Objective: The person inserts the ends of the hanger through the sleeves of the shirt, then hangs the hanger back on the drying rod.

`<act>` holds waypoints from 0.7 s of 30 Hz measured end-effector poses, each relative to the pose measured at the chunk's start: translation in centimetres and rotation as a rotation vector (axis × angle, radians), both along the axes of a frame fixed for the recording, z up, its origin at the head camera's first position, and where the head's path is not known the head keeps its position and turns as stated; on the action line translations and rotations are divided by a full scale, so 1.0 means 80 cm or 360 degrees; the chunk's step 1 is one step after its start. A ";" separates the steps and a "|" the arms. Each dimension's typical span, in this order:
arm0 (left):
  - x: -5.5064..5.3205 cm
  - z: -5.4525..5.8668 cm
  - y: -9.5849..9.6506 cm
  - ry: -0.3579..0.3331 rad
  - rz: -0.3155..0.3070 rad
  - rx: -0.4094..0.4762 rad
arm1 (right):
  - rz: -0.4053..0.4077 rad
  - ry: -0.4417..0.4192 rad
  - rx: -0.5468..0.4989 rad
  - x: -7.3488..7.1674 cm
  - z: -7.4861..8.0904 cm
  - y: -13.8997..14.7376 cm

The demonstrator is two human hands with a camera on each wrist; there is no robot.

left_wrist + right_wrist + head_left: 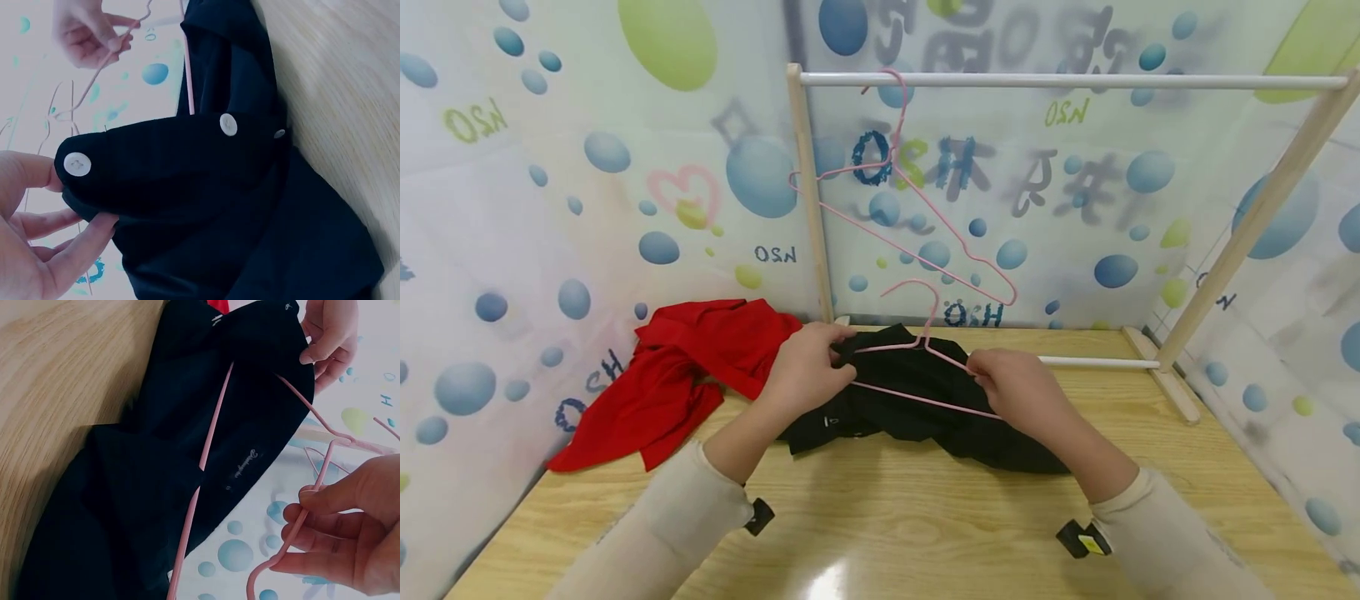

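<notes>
A black buttoned garment (887, 421) lies bunched on the table, with a pink hanger (923, 342) partly inside its opening. My left hand (808, 367) pinches the garment's edge beside a white button (77, 164), thumb on one side and fingers on the other. With my right hand (1018, 387) I pinch the hanger's right arm between thumb and fingers. In the right wrist view, the hanger's lower bar (217, 419) runs into the cloth, and its left shoulder end is hidden under the fabric near my left hand. The hook stands up, free of the cloth.
A red garment (715, 342) lies crumpled at the left. Behind the black garment stands a wooden rack with a white rail (1075, 81). Another pink hanger (892, 158) hangs from it at the left. Patterned curtains surround the wooden table (880, 517).
</notes>
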State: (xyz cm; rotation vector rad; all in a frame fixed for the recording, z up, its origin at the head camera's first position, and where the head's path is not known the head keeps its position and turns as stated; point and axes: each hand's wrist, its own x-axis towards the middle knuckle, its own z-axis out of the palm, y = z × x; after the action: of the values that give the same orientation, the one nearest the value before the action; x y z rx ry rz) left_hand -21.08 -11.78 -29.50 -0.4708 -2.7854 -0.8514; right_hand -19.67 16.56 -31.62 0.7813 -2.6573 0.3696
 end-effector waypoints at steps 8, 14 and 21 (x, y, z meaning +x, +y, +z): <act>0.005 -0.004 0.004 0.0073 0.0019 -0.0053 | 0.0014 -0.0027 -0.0001 -0.010 -0.003 -0.012; 0.005 -0.004 -0.002 0.0125 0.0047 -0.0100 | 0.0018 -0.0119 -0.0039 -0.014 0.003 0.003; 0.006 0.000 0.001 0.0114 0.0030 -0.0072 | 0.0057 -0.0218 -0.0055 -0.021 0.008 0.000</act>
State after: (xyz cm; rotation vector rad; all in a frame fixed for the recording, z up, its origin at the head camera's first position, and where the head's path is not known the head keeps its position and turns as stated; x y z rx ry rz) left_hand -20.62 -11.68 -29.50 -0.4715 -2.7442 -0.7541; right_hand -21.33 16.56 -31.01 0.8210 -2.7581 0.4936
